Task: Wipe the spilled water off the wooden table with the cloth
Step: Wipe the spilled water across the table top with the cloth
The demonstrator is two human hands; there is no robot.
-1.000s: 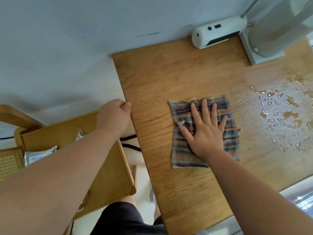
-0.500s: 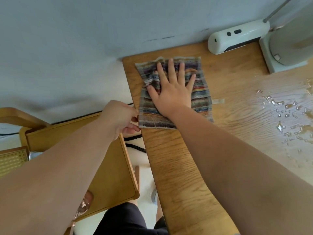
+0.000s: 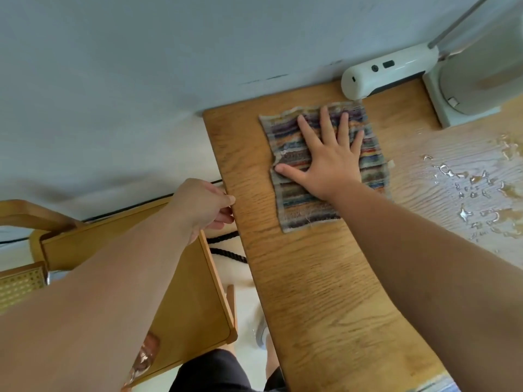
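A striped, multicoloured cloth (image 3: pixel 294 205) lies flat on the wooden table (image 3: pixel 311 292) near its far left corner. My right hand (image 3: pixel 325 162) presses down on it, palm flat and fingers spread. Spilled water (image 3: pixel 475 190) sits in droplets and small puddles on the right part of the table, apart from the cloth. My left hand (image 3: pixel 201 205) grips the table's left edge, thumb on top and fingers curled under.
A white handheld device (image 3: pixel 387 70) lies at the far edge, just beyond the cloth. A pale appliance base (image 3: pixel 467 89) stands at the far right. A wooden chair (image 3: pixel 184 292) is left of the table, with a black cable (image 3: pixel 226 250) between them.
My right hand slid the cloth from mid-table to the far left corner, then a little to the right along the far edge. My left hand stayed on the table's edge.
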